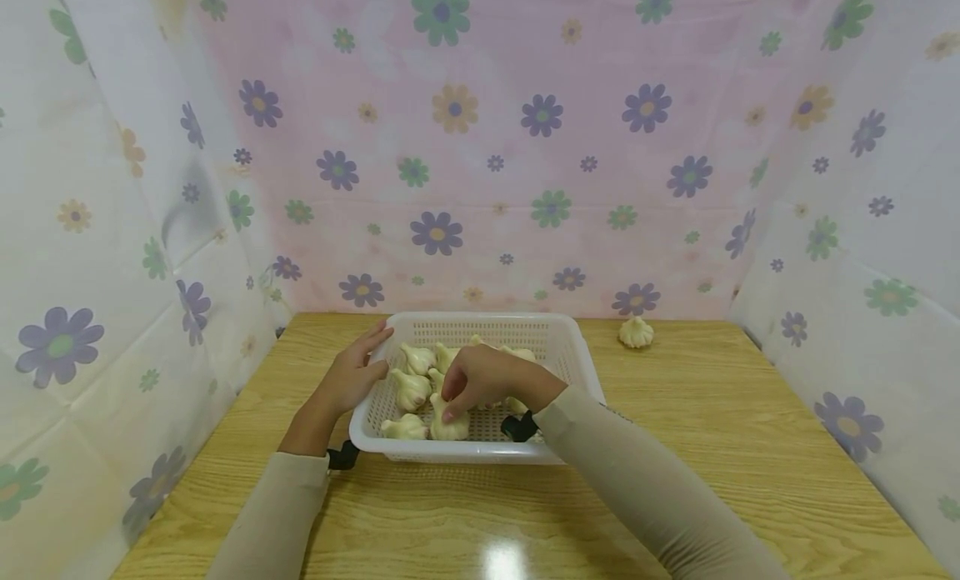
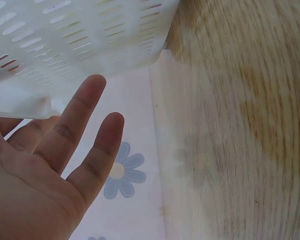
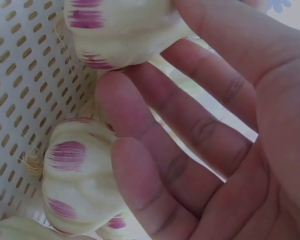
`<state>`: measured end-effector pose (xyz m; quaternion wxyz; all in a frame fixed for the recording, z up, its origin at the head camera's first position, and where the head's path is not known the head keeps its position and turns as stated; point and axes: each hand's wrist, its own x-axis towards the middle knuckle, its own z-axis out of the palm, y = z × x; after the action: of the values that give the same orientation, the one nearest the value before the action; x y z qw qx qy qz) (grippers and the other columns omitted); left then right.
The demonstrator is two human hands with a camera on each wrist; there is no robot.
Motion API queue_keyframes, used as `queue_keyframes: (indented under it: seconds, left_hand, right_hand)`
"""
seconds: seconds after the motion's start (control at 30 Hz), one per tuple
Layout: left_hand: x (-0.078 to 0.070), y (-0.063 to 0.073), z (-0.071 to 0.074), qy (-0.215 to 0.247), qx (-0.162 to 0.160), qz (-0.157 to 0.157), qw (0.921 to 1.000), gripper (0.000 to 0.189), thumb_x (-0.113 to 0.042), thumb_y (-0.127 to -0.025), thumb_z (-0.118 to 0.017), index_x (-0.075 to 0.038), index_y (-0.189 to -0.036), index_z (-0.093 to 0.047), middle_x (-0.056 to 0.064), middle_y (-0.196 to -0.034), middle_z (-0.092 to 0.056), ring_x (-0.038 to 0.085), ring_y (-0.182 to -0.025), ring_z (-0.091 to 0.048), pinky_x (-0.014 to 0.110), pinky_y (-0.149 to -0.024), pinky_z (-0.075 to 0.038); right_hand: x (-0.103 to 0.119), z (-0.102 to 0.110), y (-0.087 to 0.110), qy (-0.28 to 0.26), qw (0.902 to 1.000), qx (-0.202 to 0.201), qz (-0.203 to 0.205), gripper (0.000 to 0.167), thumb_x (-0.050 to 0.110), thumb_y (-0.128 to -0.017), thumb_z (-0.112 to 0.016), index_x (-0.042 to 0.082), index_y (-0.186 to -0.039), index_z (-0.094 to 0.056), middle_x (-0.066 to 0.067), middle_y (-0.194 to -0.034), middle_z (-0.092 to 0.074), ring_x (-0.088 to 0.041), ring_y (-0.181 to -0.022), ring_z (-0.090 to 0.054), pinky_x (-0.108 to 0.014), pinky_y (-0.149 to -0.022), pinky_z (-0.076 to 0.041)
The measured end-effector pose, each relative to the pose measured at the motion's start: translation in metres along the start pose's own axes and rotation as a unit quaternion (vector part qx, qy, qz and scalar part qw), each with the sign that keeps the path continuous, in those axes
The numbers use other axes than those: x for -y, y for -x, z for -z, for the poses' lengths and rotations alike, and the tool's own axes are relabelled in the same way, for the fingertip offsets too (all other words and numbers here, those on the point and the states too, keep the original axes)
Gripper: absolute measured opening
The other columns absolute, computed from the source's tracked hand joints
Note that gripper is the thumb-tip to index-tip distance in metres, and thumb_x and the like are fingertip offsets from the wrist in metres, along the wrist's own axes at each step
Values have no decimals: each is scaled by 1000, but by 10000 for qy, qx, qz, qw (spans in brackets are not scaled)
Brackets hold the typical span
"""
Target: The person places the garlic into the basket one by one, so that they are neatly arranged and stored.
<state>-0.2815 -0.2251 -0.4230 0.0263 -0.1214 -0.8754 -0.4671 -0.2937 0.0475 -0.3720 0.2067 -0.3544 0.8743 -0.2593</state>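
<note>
A white plastic basket (image 1: 480, 452) with slotted walls holds several pale garlic bulbs (image 1: 411, 390). Over its front part, my right hand (image 1: 487, 376) pinches one garlic bulb (image 1: 448, 426) between thumb and fingers. In the right wrist view that gripped bulb (image 3: 125, 32) shows purple streaks, and another streaked bulb (image 3: 80, 175) lies below the fingertips. My left hand (image 1: 348, 382) rests at the basket's left rim, thumb lying near the edge. The left wrist view shows its fingers (image 2: 72, 125) extended and spread, outside the slotted wall (image 2: 90, 40).
A lone garlic bulb (image 1: 636, 333) sits on the wooden table (image 1: 675, 413) at the back right, outside the basket. Flower-printed cloth (image 1: 495, 188) rises behind the table and along both sides.
</note>
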Motion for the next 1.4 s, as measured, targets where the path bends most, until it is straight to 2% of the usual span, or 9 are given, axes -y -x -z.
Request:
queue_keyframes:
  seconds: [0.27,0.53,0.67,0.9,1.23,1.4]
  left_hand:
    - [-2,1,0,62,37,-104,9999,70,-11,-93,-52,-14,-162,-37,-5,-173,-18,42,-155,-27,58,-105,-51]
    - [-1,1,0,56,29,-126,9999,70,-11,-93,-52,-14,-162,-37,-5,-173,-17,41,-156,-25,59,-108,-48]
    - [-1,0,1,52,15,-107,9999,70,-12,-93,-51,-14,-162,-37,-6,-173,-17,39,-157,-24,58,-110,-46]
    - [-3,1,2,93,39,-104,9999,71,-11,-93,-52,-12,-162,-36,-3,-174,-16,41,-157,-23,60,-110,-46]
    - [-3,1,1,119,34,-75,9999,70,-12,-94,-52,-13,-162,-37,-5,-174,-16,41,-157,-24,60,-110,-46]
    - [-3,2,1,60,35,-24,10000,70,-13,-93,-52,-13,-162,-37,-6,-173,-17,41,-155,-27,58,-107,-50]
  right_hand:
    - [-1,1,0,10,9998,154,91,21,30,-79,-90,23,-97,-82,11,-83,-77,-25,-72,-74,-30,-57,-56]
    - [-1,2,0,131,9998,129,88,23,30,-79,-91,22,-99,-82,10,-87,-77,-12,-70,-71,-30,-60,-58]
    - [-3,2,0,137,9998,131,56,24,30,-78,-91,23,-99,-81,11,-87,-76,-12,-68,-70,-30,-59,-58]
    - [-5,2,-2,227,9997,100,61,26,33,-78,-91,25,-101,-81,13,-88,-75,-7,-77,-71,-28,-66,-59]
    - [-1,3,-1,222,9997,113,-3,28,32,-78,-91,24,-103,-80,12,-90,-75,-11,-74,-71,-30,-63,-59]
    - [0,5,0,209,9996,158,58,28,32,-78,-91,23,-103,-80,11,-88,-74,-23,-73,-74,-32,-60,-60]
